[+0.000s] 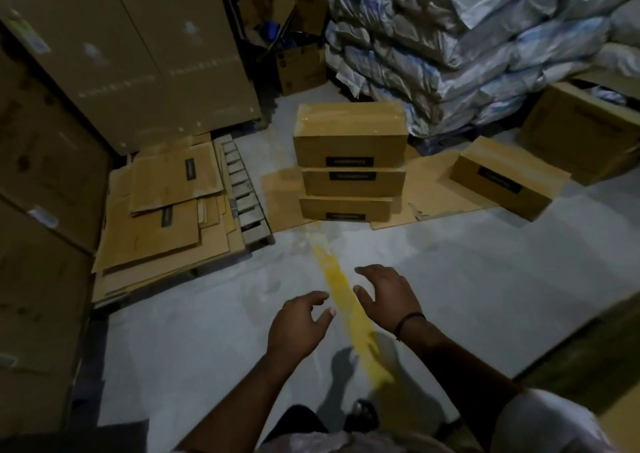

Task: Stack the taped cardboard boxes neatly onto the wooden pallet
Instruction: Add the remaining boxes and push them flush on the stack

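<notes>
Three taped cardboard boxes stand stacked in the middle of the floor; the top box (349, 130) sits on a second box (353, 181) and a third box (346, 209). Another taped box (507, 177) lies alone to the right. The wooden pallet (244, 198) lies at the left, mostly covered by flattened cardboard sheets (162, 210). My left hand (298, 324) and my right hand (389, 296) hover over the floor well short of the stack, fingers loosely spread, holding nothing.
Tall cartons (138, 54) line the left wall. A heap of white sacks (467, 37) rises behind the stack at the right, with a larger box (581, 127) beside it. A yellow floor line (343, 296) runs toward the stack. Flat cardboard (433, 193) lies under the boxes.
</notes>
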`<state>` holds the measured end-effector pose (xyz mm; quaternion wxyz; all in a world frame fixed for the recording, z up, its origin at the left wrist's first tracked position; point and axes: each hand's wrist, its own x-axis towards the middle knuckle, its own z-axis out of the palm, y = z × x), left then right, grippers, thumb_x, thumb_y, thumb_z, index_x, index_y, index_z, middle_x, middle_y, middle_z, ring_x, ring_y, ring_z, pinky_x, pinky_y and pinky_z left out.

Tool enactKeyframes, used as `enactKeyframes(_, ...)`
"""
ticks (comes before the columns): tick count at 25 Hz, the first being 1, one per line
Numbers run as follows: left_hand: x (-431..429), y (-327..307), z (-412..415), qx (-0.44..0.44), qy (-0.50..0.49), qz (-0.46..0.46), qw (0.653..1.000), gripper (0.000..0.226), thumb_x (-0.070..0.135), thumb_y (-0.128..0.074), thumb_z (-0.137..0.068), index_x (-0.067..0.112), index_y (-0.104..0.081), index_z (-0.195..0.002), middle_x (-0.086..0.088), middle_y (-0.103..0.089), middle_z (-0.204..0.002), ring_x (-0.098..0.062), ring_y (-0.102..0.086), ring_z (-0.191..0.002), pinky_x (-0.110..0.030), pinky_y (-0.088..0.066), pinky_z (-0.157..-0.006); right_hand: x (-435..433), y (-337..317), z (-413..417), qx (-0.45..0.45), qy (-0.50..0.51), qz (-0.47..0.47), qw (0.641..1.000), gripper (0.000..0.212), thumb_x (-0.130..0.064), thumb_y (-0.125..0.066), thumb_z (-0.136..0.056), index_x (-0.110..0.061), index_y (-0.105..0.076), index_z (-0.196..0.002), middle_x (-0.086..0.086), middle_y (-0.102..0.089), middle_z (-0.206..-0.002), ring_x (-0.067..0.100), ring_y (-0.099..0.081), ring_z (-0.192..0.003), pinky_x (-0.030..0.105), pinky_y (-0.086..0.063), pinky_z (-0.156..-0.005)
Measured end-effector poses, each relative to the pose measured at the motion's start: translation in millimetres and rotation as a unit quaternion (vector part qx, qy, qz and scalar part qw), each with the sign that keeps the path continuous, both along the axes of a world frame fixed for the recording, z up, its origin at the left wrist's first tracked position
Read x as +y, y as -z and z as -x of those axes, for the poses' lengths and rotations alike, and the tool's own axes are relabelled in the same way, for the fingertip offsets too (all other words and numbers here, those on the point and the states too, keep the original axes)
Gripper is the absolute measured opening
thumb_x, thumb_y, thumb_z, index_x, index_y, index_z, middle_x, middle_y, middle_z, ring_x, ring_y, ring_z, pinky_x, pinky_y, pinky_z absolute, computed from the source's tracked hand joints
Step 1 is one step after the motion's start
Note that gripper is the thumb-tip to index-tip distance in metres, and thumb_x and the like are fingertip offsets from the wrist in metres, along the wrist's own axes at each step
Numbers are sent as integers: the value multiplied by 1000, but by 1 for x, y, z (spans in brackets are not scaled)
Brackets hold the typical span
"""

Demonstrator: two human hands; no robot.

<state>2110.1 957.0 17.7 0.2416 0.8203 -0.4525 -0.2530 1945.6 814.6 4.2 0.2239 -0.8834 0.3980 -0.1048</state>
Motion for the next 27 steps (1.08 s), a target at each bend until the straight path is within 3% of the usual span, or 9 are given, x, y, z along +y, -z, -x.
enactKeyframes(3,-54,4,-30,12,10,-7,1000,41,56,-65,-92,39,-67,-129,18,-69,-124,-4,-66,-110,-27,-54,-91,-48,-2,-23,-15,13,6,1000,48,-47,-49,-94,-23,-60,-134,1,-63,-131,28,-57,-120,43,-48,-94)
enactKeyframes(8,-157,22,-82,45,26,-16,999,41,55,-67,-91,38,-68,-128,17,-71,-123,-7,-67,-108,-33,-57,-91,-141,11,-59,15,43,-9,999,47,-47,-51,-99,-26,-54,-141,0,-58,-139,25,-52,-127,41,-44,-102)
enactKeyframes(17,-366,27,-200,78,90,-10,993,42,53,-67,-93,33,-68,-130,12,-71,-123,-7,-67,-108,-24,-52,-86,-344,0,-177,47,89,3,995,48,-44,-55,-98,-23,-54,-140,3,-59,-138,25,-54,-124,38,-46,-102)
enactKeyframes(21,-433,32,-244,107,92,-23,990,41,50,-67,-95,28,-69,-130,9,-70,-126,-10,-66,-110,-28,-53,-88,-404,3,-220,39,108,-22,993,49,-42,-57,-97,-22,-54,-141,4,-58,-140,27,-52,-127,40,-46,-103)
enactKeyframes(27,-539,47,-281,147,71,-29,986,37,39,-71,-95,20,-71,-127,6,-71,-122,-11,-66,-110,-26,-52,-93,-517,16,-259,47,45,-16,998,44,-31,-67,-93,-17,-61,-134,10,-67,-127,33,-64,-110,39,-53,-87)
